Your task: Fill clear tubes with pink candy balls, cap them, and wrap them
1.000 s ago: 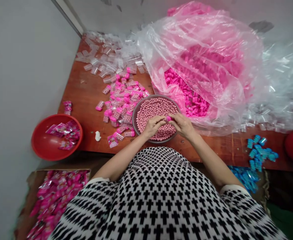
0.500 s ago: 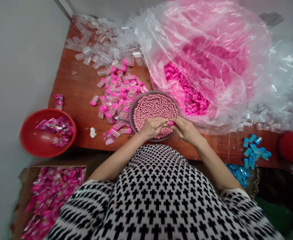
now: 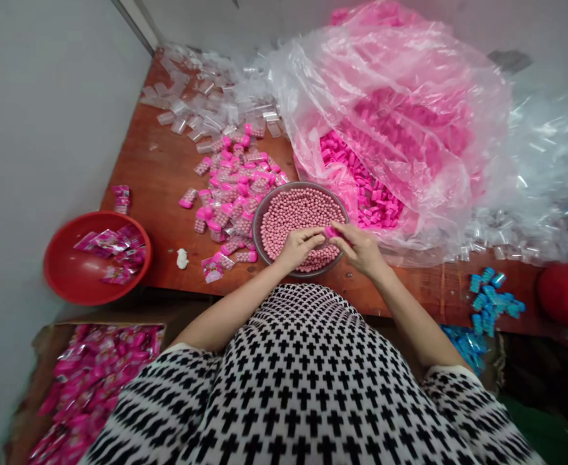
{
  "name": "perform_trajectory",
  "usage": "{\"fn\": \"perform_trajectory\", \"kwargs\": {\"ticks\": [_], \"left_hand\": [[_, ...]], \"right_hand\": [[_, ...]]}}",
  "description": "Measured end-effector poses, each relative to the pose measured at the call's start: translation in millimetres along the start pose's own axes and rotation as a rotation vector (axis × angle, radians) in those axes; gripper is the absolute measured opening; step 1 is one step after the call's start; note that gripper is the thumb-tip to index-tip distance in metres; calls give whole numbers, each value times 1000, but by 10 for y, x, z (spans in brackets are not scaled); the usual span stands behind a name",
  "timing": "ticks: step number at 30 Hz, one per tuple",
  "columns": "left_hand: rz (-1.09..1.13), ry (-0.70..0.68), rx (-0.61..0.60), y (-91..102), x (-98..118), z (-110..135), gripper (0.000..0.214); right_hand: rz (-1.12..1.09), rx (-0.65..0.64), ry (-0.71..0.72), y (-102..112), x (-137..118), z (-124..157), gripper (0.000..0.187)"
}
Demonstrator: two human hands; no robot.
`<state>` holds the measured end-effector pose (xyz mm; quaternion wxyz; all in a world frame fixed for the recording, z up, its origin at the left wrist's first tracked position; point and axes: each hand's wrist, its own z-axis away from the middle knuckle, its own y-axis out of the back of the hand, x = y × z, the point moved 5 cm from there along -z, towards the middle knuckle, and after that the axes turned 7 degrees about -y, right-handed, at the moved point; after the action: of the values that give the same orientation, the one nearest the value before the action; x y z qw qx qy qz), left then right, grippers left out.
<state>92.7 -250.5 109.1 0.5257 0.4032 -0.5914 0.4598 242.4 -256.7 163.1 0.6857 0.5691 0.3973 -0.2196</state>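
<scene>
My right hand [image 3: 361, 248] pinches a small bright pink cap [image 3: 331, 231] between thumb and fingertips, above the right side of a grey bowl [image 3: 259, 250]. The bowl holds many small round pink beads [image 3: 299, 213]. My left hand [image 3: 297, 250] is over the bowl's front, its fingertips pressed together close to the cap; what they grip, if anything, is hidden. Left of the bowl lies a pile of small clear containers [image 3: 238, 194] with pink caps and beads inside. Behind on the right, a large clear plastic bag [image 3: 308, 84] spills loose pink caps [image 3: 374, 203].
Clear empty containers [image 3: 206, 110] are strewn at the back left. A red bowl [image 3: 66, 274] with pink packets stands left, above a box of pink packets [image 3: 100, 374]. Blue pieces [image 3: 492, 300] and a red bucket [image 3: 557, 297] are at the right of the wooden table [image 3: 133, 152].
The view has tilted slightly, so the table's back appears lower. My fingertips, which met around the pink cap, are now a little apart, with the cap on the right hand's side.
</scene>
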Motion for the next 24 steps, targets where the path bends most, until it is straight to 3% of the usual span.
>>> {"fn": "perform_trajectory", "kwargs": {"ticks": [3,6,9,12,15,17,24], "left_hand": [[177,88,121,74,-32,12,43],[130,45,122,129,4,34,42],[-58,-106,29,114,95,62,31],[-223,-255,-32,62,186,105,23],[-295,-301,-42,37,221,142,22],[-304,-302,-34,42,225,156,22],[-339,-314,37,88,225,128,22]], "right_hand": [[-581,-9,-183,-7,88,59,58],[-936,10,-331,-79,194,113,48],[-1027,32,-398,-145,257,96,45],[-1077,-205,-477,-295,201,62,52],[-1167,-395,-580,-438,101,75,43],[-1225,-369,-599,-493,57,63,35],[-1336,-32,-686,-715,161,-23,19]]}}
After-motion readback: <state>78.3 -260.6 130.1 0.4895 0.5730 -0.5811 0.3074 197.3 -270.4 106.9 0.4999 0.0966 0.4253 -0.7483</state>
